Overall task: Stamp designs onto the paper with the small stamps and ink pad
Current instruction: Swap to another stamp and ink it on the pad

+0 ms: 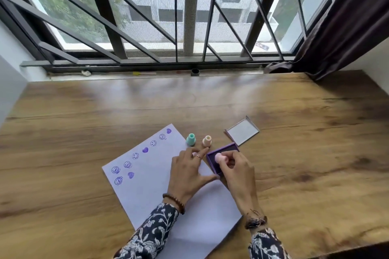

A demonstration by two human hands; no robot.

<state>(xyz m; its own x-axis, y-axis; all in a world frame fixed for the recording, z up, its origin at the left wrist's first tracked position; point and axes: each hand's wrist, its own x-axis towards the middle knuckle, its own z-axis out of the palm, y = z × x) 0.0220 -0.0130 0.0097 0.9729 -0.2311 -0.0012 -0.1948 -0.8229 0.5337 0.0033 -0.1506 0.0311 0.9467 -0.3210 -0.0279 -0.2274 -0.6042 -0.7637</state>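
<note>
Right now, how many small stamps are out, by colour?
Green stamp: 1, standing beside the paper
Peach stamp: 1, standing next to it
Pink stamp: 1, in the right hand over the ink pad
Total: 3

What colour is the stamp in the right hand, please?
Pale pink stamp, right hand, head view.

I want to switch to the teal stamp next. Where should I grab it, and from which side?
Pinch the teal stamp at its narrow upper neck, coming straight down from above. It stands upright on its wider base beside the paper, with the peach stamp close on its right.
</note>
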